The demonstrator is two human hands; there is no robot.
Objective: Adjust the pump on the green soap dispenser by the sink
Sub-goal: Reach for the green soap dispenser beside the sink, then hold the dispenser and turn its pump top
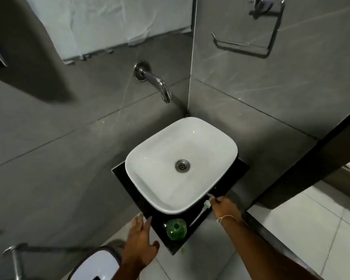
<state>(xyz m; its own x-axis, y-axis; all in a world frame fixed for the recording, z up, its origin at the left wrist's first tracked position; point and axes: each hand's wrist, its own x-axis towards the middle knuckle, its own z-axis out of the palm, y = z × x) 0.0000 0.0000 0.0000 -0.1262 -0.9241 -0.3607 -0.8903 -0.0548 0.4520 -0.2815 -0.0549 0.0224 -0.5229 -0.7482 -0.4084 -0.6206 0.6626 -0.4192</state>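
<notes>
While the white plastic pump (pixel 205 207) is gripped at its head by the right hand (pixel 225 208), its tube is pointed toward seven o'clock, at the round green soap bottle (pixel 176 229); the left hand (pixel 141 242), open, is nearer the bottle.

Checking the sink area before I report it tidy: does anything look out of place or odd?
Yes. The green soap dispenser stands open-necked on the black counter; its white pump is out, lying beside it with the right hand at its head.
</notes>
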